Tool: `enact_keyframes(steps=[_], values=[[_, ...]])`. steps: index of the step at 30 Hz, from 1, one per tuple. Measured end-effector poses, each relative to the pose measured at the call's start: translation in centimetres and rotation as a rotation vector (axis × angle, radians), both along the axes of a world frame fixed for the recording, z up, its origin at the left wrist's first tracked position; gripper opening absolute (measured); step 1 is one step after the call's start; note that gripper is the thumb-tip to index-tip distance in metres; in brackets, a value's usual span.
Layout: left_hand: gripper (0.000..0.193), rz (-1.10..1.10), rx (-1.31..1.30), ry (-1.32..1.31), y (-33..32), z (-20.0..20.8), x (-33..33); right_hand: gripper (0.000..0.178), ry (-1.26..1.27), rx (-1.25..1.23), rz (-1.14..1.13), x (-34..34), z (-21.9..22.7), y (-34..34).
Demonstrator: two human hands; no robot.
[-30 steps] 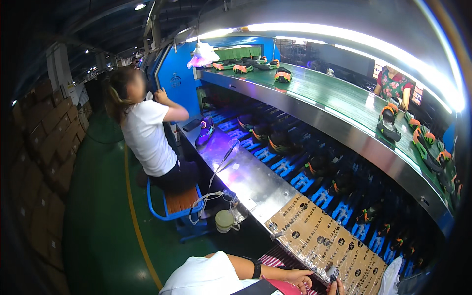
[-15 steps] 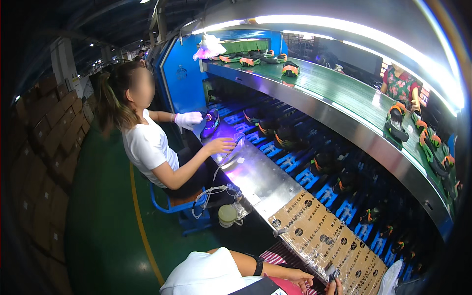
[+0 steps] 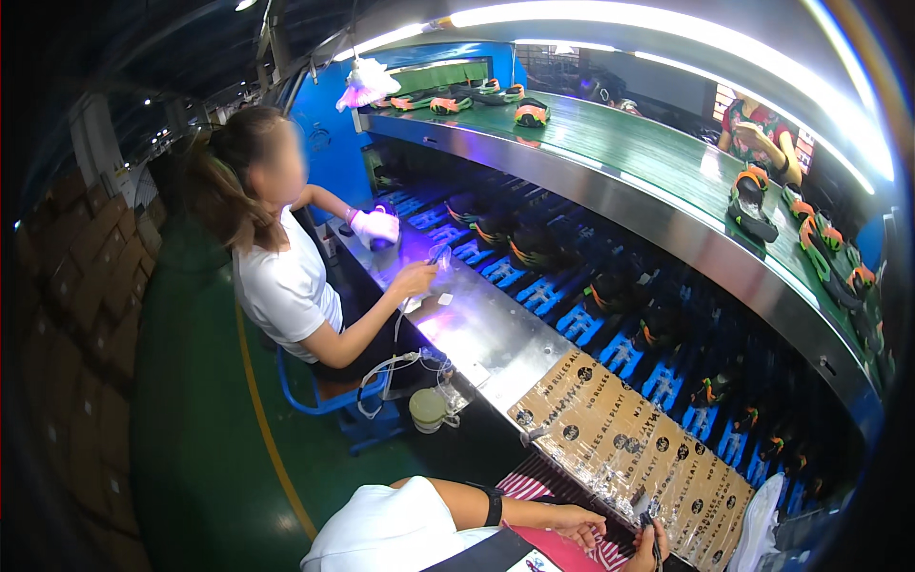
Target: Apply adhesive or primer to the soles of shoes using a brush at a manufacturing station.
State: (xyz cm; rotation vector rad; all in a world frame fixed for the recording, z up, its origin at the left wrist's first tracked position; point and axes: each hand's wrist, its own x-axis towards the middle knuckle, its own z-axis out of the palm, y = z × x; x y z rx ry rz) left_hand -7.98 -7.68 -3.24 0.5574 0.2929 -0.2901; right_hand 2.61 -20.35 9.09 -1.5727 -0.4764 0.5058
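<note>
At the lower right, my right hand (image 3: 650,547) is closed round the dark handle of a small flat brush (image 3: 641,501), its pale head pointing up over the cardboard. My left hand (image 3: 579,523) hangs in front of me just left of it, fingers loosely bent, thumb apart, with nothing visible in it. Beside both hands lies a printed brown cardboard sheet (image 3: 610,434) under clear film on the metal ledge. My forearm wears a black band (image 3: 494,506). A white cloth-like thing (image 3: 758,520) lies at the sheet's right end.
A co-worker (image 3: 286,276) sits at the left, one hand gloved. Blue racks (image 3: 581,325) carry dark shoe parts below a green conveyor belt (image 3: 620,143) holding black-and-orange shoes (image 3: 752,205). Another person (image 3: 760,140) stands behind the belt. A pale green container (image 3: 428,410) hangs near the ledge.
The view has shifted, so the scene sits farther left. The brush in my right hand is raised more clearly over the sheet. The co-worker's gloved hand now covers the shoe beside it.
</note>
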Motion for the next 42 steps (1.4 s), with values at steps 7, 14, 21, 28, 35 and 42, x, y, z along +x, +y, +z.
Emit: enact_keyframes(steps=[7, 14, 21, 28, 35, 42], values=[[0.035, -0.015, 0.064, -0.019, 0.1, -1.6, 0.1, 0.020, 0.042, 0.024, 0.002, 0.5, -1.6, -0.3], [0.036, -0.008, 0.084, -0.009, -0.1, -1.3, 0.2, 0.019, 0.049, -0.001, 0.019, 0.6, -1.3, -0.4], [0.037, -0.017, 0.137, -0.030, 0.1, -2.4, 0.6, 0.020, 0.004, -0.064, 0.009, 1.0, -2.1, -0.4], [0.034, 0.040, 0.120, -0.055, 0.6, -0.8, 0.4, 0.022, 0.008, -0.042, 0.039, 0.5, -1.1, -0.3], [0.029, 0.079, 0.182, -0.003, 0.1, -0.6, 0.7, 0.026, 0.042, -0.050, 0.064, 0.7, -1.5, -0.8], [0.025, 0.051, 0.145, 0.027, 0.5, -0.4, 0.5, 0.028, 0.196, -0.002, 0.041, 0.7, -2.4, -0.3]])
